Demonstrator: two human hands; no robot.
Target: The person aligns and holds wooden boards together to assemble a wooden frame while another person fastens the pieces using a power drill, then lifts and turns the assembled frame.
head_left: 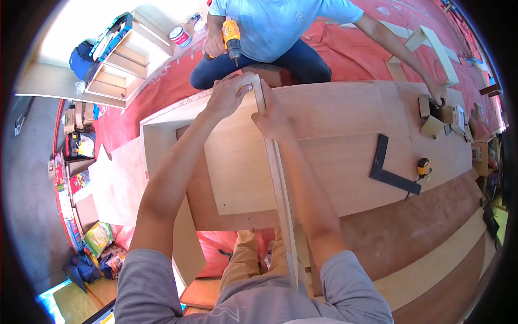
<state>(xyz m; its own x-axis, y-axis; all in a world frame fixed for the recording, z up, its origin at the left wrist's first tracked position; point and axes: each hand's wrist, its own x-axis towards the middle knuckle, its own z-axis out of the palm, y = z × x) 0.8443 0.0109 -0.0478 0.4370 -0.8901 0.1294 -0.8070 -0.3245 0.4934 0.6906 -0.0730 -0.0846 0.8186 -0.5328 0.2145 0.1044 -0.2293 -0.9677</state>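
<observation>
A pale wooden frame with an upright panel stands on the wooden board (345, 156) before me. My left hand (227, 97) is at the far end of the frame, its fingers bent over the far corner. My right hand (272, 116) grips the long upright panel (278, 183) near its far end, thumb on the top edge. A light wooden sheet (240, 162) lies between the frame's sides. Across the board, a person in a light blue shirt holds a yellow drill (232, 40), bit pointing down, close beyond my hands.
On the board's right lie a black square (380, 167), a tape measure (423, 166) and small open boxes (433, 127), which the person's other hand reaches toward. A wooden cabinet (121, 70) and a paint tub (179, 36) are at the upper left. Bags and tools lie at the left.
</observation>
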